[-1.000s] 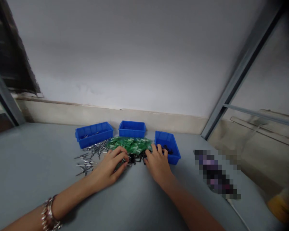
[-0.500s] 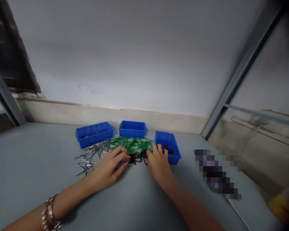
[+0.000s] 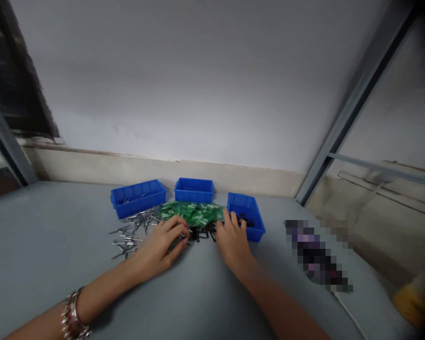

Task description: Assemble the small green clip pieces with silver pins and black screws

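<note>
Where left hand rests, rods alongside; green pile

Looks like a workshop or assembly corner: has 3 open blue rectangular plastic bins, a scatter of thin silver metal rods and a glossy green heap on a grey tabletop between grey metal posts.

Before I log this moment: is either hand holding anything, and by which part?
It cannot be told: the left hand curls beside metal rods, the right hand beside black parts; fingers hide any hold.
</note>
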The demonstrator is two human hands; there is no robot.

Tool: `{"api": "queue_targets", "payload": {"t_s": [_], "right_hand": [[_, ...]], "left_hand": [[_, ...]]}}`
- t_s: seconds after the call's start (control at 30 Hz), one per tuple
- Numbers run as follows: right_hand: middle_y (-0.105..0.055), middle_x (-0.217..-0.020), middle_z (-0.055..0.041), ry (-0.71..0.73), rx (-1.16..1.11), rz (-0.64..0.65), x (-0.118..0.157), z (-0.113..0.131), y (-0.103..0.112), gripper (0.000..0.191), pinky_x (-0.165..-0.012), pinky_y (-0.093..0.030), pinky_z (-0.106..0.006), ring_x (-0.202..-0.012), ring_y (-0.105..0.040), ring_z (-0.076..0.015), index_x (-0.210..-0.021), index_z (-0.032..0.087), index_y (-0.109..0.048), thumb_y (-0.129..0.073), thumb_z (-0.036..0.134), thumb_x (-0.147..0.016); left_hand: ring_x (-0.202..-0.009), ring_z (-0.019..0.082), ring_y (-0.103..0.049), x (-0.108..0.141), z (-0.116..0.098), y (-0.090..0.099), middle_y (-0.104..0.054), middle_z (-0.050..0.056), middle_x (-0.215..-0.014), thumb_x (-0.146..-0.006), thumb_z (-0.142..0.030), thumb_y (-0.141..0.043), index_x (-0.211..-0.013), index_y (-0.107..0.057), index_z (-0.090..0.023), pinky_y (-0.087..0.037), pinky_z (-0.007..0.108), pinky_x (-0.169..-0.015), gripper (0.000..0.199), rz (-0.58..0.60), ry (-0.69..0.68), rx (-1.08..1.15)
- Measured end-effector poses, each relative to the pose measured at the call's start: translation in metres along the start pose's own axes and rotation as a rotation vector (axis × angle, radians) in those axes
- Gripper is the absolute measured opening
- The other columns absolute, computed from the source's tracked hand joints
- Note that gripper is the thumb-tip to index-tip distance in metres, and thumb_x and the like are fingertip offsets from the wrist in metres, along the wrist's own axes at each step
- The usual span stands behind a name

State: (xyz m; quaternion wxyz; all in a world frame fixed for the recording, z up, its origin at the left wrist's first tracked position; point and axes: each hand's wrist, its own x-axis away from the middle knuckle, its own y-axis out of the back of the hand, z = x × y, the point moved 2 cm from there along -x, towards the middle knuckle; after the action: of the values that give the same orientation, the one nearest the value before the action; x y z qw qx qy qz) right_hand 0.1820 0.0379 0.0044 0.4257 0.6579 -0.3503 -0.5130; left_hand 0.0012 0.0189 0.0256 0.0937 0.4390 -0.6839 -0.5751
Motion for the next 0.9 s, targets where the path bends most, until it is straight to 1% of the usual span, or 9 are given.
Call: {"api": "queue_targets", "payload": {"t_s": [0.13, 0.33, 0.7, 0.9], "right_hand": [[-0.052, -0.118, -0.016, 0.007, -0.007, 0.0, -0.0013, -0.0014, 0.0023, 0.02, -0.077, -0.035, -0.043, -0.103, -0.045, -0.029, -0.084, 0.014, -0.064, -0.043, 0.015, -0.083], [-0.054, -0.114, -0.0159, 0.036, -0.017, -0.003, -0.0013, -0.0026, 0.0009, 0.019, -0.076, -0.034, -0.042, -0.103, -0.044, -0.0293, -0.084, 0.013, -0.064, -0.045, 0.014, -0.082], [-0.058, -0.1, -0.0132, 0.051, -0.017, -0.073, -0.0008, -0.0023, -0.0069, 0.011, -0.073, -0.034, -0.041, -0.096, -0.046, -0.0292, -0.081, 0.016, -0.063, -0.052, 0.016, -0.079], [-0.058, -0.1, -0.013, 0.05, -0.01, -0.056, 0.0002, -0.0012, -0.0043, 0.012, -0.074, -0.034, -0.042, -0.097, -0.046, -0.0297, -0.082, 0.016, -0.063, -0.051, 0.016, -0.08]], "left_hand": [[-0.092, 0.019, -0.046, -0.0004, -0.0004, 0.0001, -0.045, 0.006, -0.1, -0.087, -0.018, -0.035, -0.09, -0.047, -0.019, -0.039, 0.033, -0.083, 0.013, 0.01, 0.004, -0.008], [-0.091, 0.018, -0.047, 0.0002, -0.0002, 0.0, -0.045, 0.006, -0.1, -0.087, -0.017, -0.035, -0.089, -0.047, -0.019, -0.039, 0.033, -0.082, 0.013, 0.02, 0.005, -0.007], [-0.09, 0.019, -0.048, -0.0002, -0.001, -0.0007, -0.046, 0.006, -0.098, -0.086, -0.017, -0.036, -0.088, -0.049, -0.018, -0.04, 0.033, -0.081, 0.013, 0.014, -0.012, 0.006], [-0.091, 0.018, -0.047, 0.0005, -0.0014, -0.002, -0.046, 0.006, -0.099, -0.087, -0.017, -0.036, -0.087, -0.049, -0.018, -0.04, 0.033, -0.082, 0.013, 0.041, 0.004, 0.014]]}}
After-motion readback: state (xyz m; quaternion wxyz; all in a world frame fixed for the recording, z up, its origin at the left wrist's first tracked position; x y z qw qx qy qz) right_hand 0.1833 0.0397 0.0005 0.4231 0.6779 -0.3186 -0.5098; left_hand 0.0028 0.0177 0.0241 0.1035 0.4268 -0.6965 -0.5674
